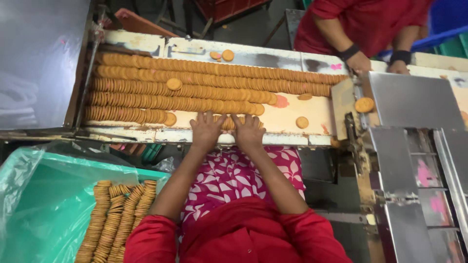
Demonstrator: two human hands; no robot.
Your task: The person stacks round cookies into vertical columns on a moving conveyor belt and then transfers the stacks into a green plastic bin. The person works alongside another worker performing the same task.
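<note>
Hands press side by side on a short stack of biscuits [229, 122] at the near edge of the conveyor table [287, 119]. Left hand [205, 130] and right hand [249, 131] are both closed around its ends, fingers spread. 5 long biscuit rows [195, 78] lie behind. A green-lined crate [44, 195] at left holds more stacked biscuits [114, 219]. Another person's hand [359, 62] rests at the far side.
</note>
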